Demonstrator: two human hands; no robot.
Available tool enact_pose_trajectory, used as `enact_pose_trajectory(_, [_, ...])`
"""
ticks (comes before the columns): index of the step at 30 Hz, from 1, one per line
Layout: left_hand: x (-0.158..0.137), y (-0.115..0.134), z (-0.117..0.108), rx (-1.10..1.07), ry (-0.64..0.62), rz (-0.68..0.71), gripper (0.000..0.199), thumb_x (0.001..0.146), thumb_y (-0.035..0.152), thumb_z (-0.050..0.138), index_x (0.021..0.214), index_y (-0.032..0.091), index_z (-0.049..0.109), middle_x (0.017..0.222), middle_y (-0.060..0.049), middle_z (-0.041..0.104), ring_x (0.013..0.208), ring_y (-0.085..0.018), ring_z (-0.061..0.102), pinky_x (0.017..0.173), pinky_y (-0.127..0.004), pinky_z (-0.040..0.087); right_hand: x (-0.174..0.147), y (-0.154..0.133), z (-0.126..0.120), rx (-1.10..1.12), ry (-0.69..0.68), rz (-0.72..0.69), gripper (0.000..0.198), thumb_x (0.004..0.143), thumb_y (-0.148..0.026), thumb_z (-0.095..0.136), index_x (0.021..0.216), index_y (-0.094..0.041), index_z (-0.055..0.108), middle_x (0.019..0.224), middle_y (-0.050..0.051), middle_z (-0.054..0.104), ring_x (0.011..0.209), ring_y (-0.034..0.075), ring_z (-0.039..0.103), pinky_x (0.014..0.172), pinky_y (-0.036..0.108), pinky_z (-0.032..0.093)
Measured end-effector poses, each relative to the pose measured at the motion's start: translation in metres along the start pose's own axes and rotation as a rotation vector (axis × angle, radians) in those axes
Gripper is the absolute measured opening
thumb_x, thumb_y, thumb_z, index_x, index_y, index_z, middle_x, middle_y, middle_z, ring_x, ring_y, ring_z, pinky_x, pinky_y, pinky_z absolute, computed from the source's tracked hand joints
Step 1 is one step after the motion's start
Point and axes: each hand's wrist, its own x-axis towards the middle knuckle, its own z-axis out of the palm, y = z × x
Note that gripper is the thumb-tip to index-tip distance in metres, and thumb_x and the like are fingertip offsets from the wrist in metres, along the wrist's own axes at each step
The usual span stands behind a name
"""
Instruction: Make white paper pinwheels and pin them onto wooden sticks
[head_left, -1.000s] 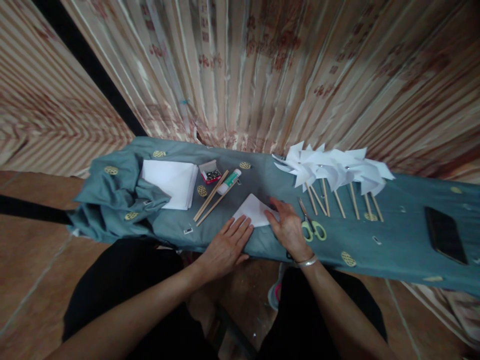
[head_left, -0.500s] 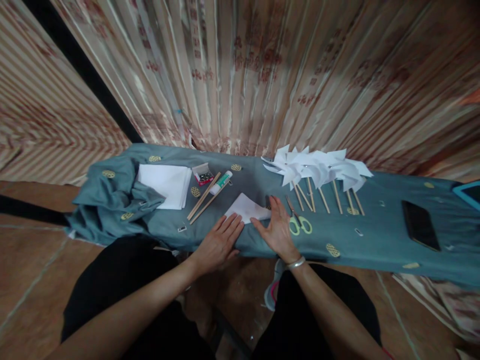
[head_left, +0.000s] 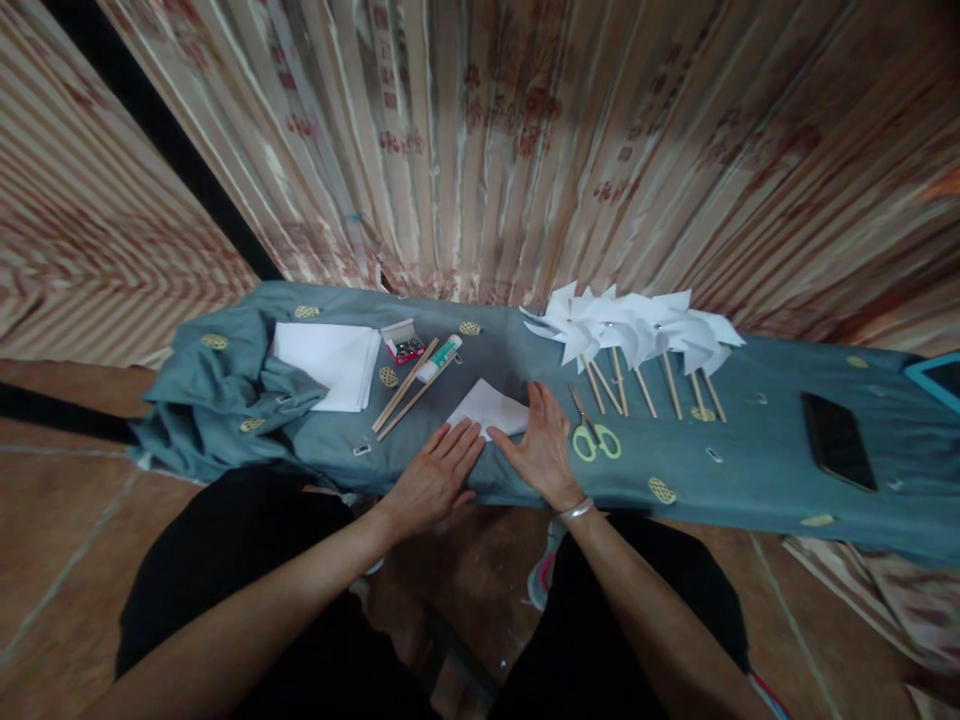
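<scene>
A folded sheet of white paper lies on the cloth-covered table in front of me. My left hand rests flat on its near left edge, fingers stretched out. At its right side is my right hand, thumb and fingers spread, touching the paper's right edge. Just right of that hand lie scissors with light green handles. To the left of the paper are two wooden sticks and a glue stick.
Behind the sticks stands an open small box of pins. A stack of white paper lies at the left, partly under bunched cloth. Several paper pinwheels on sticks lie at the back right. A dark phone sits farther right.
My right hand has shifted slightly left along the paper, and the paper's right corner now lies closer to the palm. The left hand stays nearly in place.
</scene>
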Motion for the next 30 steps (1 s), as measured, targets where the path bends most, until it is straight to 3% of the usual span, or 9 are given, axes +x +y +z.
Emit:
enact_pose_trajectory(8, [0.000, -0.001, 0.001, -0.024, 0.000, -0.001, 0.075, 0.084, 0.041, 0.063, 0.144, 0.006, 0.033, 0.152, -0.020, 0.034, 0.144, -0.032, 0.024, 0.117, -0.046, 0.020, -0.001, 0.004, 0.000, -0.012, -0.016, -0.002, 0.081, 0.085, -0.058, 0.050, 0.144, -0.007, 0.030, 0.148, 0.024, 0.036, 0.138, 0.034, 0.032, 0.107, 0.053, 0.031])
enact_pose_trajectory(16, [0.000, 0.000, 0.001, -0.036, 0.008, -0.012, 0.073, 0.084, 0.035, 0.063, 0.144, 0.006, 0.032, 0.153, -0.020, 0.033, 0.144, -0.031, 0.025, 0.117, -0.045, 0.020, -0.006, 0.036, -0.014, -0.089, 0.084, -0.029, 0.064, 0.093, -0.047, 0.041, 0.144, -0.010, 0.032, 0.147, 0.023, 0.036, 0.138, 0.033, 0.030, 0.105, 0.052, 0.034])
enact_pose_trajectory(21, [-0.001, 0.000, 0.001, -0.037, -0.002, -0.016, 0.074, 0.083, 0.034, 0.062, 0.145, 0.007, 0.031, 0.153, -0.020, 0.032, 0.145, -0.030, 0.022, 0.117, -0.046, 0.020, -0.007, 0.044, -0.015, -0.120, 0.079, -0.011, 0.054, 0.094, -0.041, 0.038, 0.140, -0.013, 0.039, 0.147, 0.022, 0.037, 0.136, 0.033, 0.034, 0.103, 0.053, 0.035])
enact_pose_trajectory(30, [-0.041, 0.001, -0.003, 0.010, -0.026, -0.104, 0.072, 0.084, 0.021, 0.058, 0.146, 0.007, 0.026, 0.155, -0.020, 0.029, 0.146, -0.028, 0.020, 0.117, -0.043, 0.024, -0.008, 0.045, -0.010, -0.098, 0.080, -0.016, 0.048, 0.094, -0.033, 0.040, 0.136, -0.012, 0.045, 0.145, 0.023, 0.040, 0.135, 0.033, 0.035, 0.103, 0.054, 0.034])
